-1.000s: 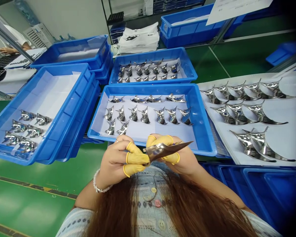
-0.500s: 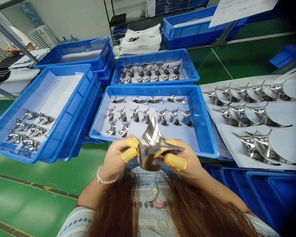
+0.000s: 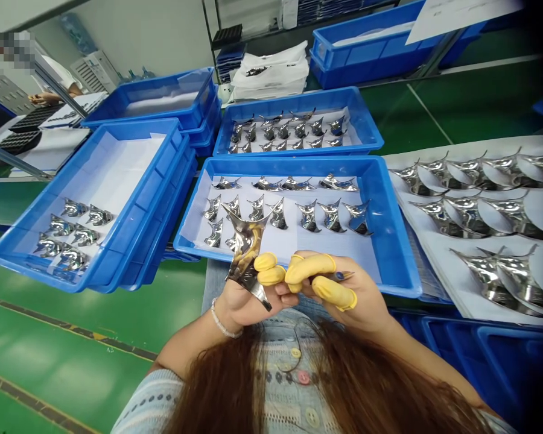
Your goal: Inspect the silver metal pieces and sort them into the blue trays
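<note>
My left hand (image 3: 244,308) curls round one shiny metal piece (image 3: 247,244), prongs up, in front of the front tray (image 3: 400,235) and partly blocking its near-left corner. My right hand (image 3: 359,295) is bunched, fingers bent, seemingly gripping a pen-like thing (image 3: 342,275); whether its fingertips touch the left ones, I can't tell. To do this well, I should hold by the yellow finger covers (image 3: 330,292), since polished metal likely smudges, and mind the sharp-looking prongs and the pen tip. Similar pieces (image 3: 278,214) sit in rows inside the front tray; back tray (image 3: 366,120) beyond it, left tray (image 3: 136,208) left of it, larger pieces (image 3: 484,274) on white sheets to its right.
</note>
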Demonstrator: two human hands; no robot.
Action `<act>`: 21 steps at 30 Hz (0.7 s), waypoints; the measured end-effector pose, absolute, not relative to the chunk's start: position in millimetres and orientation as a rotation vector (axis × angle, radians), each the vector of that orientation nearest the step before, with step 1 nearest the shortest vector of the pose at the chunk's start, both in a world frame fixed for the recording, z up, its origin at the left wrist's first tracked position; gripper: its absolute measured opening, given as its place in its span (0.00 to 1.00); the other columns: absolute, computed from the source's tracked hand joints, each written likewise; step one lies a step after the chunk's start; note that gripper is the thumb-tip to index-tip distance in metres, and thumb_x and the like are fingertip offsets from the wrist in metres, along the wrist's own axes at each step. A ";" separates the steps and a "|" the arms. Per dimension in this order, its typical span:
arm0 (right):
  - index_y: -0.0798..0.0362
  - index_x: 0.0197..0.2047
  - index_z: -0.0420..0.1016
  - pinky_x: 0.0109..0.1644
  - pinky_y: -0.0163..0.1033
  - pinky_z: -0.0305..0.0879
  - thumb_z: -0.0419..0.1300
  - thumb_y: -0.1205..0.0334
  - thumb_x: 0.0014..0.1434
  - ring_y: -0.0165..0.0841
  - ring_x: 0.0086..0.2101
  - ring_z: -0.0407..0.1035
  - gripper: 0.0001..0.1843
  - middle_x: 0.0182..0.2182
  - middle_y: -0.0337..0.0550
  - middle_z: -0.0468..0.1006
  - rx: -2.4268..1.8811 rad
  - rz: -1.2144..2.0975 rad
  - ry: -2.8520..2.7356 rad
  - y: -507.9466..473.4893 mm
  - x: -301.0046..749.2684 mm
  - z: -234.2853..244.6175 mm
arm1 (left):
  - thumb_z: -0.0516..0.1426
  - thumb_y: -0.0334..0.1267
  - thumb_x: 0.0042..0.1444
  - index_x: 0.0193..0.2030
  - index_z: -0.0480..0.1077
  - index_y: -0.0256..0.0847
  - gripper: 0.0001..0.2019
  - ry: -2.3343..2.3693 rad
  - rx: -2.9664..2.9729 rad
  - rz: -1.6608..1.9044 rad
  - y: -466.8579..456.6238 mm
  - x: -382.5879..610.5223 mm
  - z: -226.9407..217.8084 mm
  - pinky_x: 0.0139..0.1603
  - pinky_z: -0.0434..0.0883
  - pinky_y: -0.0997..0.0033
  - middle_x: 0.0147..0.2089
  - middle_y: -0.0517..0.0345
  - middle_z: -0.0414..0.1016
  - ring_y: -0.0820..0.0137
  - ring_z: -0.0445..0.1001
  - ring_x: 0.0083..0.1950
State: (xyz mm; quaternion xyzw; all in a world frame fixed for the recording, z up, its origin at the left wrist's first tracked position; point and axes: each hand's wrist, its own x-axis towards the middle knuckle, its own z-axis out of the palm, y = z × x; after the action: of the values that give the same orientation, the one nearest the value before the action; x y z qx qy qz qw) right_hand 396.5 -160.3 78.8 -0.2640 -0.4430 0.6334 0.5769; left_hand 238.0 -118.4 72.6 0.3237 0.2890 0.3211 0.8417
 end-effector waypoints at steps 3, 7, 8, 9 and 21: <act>0.47 0.39 0.86 0.28 0.36 0.69 0.69 0.48 0.58 0.31 0.27 0.71 0.13 0.29 0.44 0.78 -0.619 1.461 -1.049 -159.5 395.8 79.2 | 0.58 0.65 0.54 0.19 0.54 0.42 0.30 0.598 0.678 0.689 -118.8 237.8 71.3 0.38 0.65 0.60 0.20 0.62 0.52 0.70 0.56 0.25; 0.47 0.38 0.86 0.31 0.35 0.70 0.69 0.51 0.59 0.31 0.28 0.72 0.10 0.28 0.42 0.79 -0.694 1.332 -1.123 -157.8 396.4 76.8 | 0.63 0.59 0.53 0.21 0.55 0.42 0.27 0.589 0.572 0.708 -117.8 236.8 64.9 0.37 0.64 0.63 0.23 0.62 0.55 0.71 0.57 0.26; 0.48 0.37 0.86 0.31 0.35 0.70 0.69 0.52 0.59 0.31 0.28 0.72 0.09 0.28 0.42 0.79 -0.736 1.278 -1.144 -157.2 396.7 76.1 | 0.65 0.56 0.52 0.22 0.55 0.41 0.26 0.579 0.520 0.712 -116.8 236.3 63.2 0.37 0.64 0.64 0.24 0.63 0.56 0.72 0.57 0.26; 0.48 0.37 0.86 0.30 0.35 0.69 0.68 0.52 0.60 0.30 0.27 0.71 0.09 0.27 0.41 0.79 -0.785 1.211 -1.172 -156.5 397.0 75.5 | 0.66 0.53 0.51 0.23 0.56 0.41 0.26 0.562 0.462 0.714 -115.4 235.7 61.7 0.36 0.64 0.66 0.24 0.63 0.57 0.72 0.58 0.27; 0.53 0.35 0.81 0.25 0.31 0.63 0.63 0.58 0.64 0.26 0.23 0.66 0.10 0.23 0.39 0.76 -0.955 0.661 -1.585 -145.2 394.4 66.9 | 0.73 0.47 0.44 0.24 0.64 0.39 0.23 0.628 0.613 0.993 -95.6 237.0 57.1 0.30 0.62 0.74 0.23 0.66 0.62 0.76 0.61 0.26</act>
State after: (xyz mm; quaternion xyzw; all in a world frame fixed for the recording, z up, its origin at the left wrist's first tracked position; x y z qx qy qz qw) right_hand 394.4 -145.2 66.9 -0.4042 -0.6712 0.2798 0.5549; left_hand 237.0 -95.6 57.1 0.2844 0.2915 0.4611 0.7884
